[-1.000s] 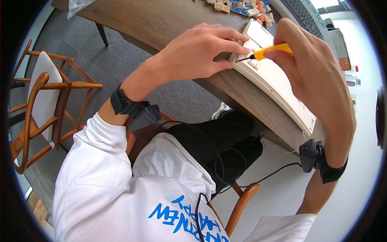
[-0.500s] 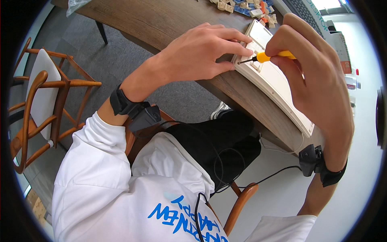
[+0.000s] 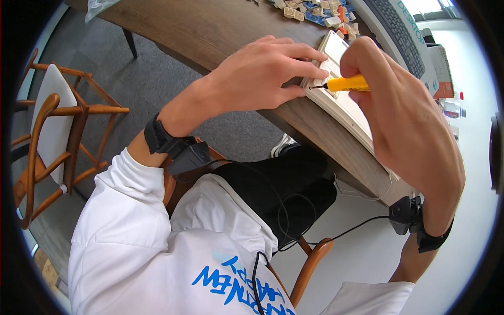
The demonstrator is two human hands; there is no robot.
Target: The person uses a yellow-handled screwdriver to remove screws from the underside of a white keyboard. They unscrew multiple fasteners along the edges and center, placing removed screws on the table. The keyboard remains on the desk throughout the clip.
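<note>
A long, off-white keyboard-like case (image 3: 344, 111) lies along the table's front edge, a thin white cable hanging at its near end. Between the fingers of my right hand (image 3: 407, 105) is a yellow-handled screwdriver (image 3: 346, 83). Its thin dark shaft points left, the tip at a small hole near the case's left corner. My left hand (image 3: 273, 71) rests at that same end, fingertips touching the case's top and its thumb at the edge. Part of the case is hidden behind my right hand.
Loose beige, blue and orange keycaps (image 3: 317, 11) are heaped on the wooden table (image 3: 220, 31) beyond the case. A box picturing a dark keyboard (image 3: 399, 37) and a desk calendar (image 3: 442, 73) stand to the right. A wooden chair (image 3: 55, 115) is on the left.
My right hand has turned and shifted its grip, so more of the screwdriver's handle shows and it tilts differently. The tip stays near the same corner; my left hand is nearly still.
</note>
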